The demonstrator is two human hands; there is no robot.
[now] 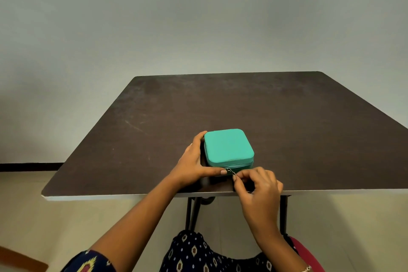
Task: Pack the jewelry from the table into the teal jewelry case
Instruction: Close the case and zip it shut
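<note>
Presently the teal jewelry case (227, 147) is seen lying flat on the dark brown worktop (287, 117), close to its near edge and roughly midway along it, with the lid down on the base. The case is steadied from its left side by the left grip (194, 161): the fingers are curled round the far-left corner, while the thumb (217, 171) is laid along the front wall, its tip just beside the zip pull (231, 171). That small metal pull, set on the front wall left of centre, is pinched between the thumb and forefinger of the right grip (258, 185), whose other fingers are curled loosely over the worktop's edge. How far the zip is drawn round the remaining sides cannot be told. A beaded bracelet (306, 269) is worn on the right wrist, and a dark patterned sleeve (88, 263) is visible on the left arm. Dark metal legs (189, 212) are seen beneath the worktop, above a lap covered in the same patterned cloth. A plain grey-green wall is seen behind the worktop.
</note>
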